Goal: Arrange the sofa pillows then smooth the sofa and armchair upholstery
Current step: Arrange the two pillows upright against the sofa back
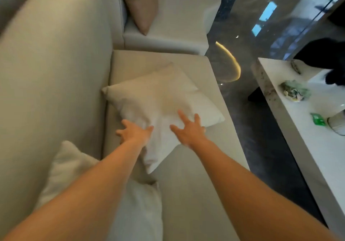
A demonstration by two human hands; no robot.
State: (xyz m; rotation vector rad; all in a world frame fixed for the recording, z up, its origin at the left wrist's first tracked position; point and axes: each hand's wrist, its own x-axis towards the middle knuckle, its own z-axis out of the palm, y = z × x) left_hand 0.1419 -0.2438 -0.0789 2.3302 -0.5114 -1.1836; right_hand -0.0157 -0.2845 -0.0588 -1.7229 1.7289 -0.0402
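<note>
A white pillow (160, 102) lies flat and skewed on the cream sofa seat (197, 194), one corner toward the backrest (52, 76). My left hand (133, 131) rests at the pillow's near left edge, fingers spread. My right hand (188, 128) lies on top of the pillow near its right edge, fingers apart. Neither hand grips it. A second white pillow (74, 168) leans against the backrest under my left forearm. A tan pillow (141, 3) stands on the armchair (179, 22) beyond the sofa's end.
A white low table (298, 138) runs along the right, carrying a crumpled wrapper (295, 90), a green packet (318, 119) and a white object (337, 124). Glossy dark marble floor (248, 95) separates sofa and table. A dark shape (324, 58) sits at the table's far end.
</note>
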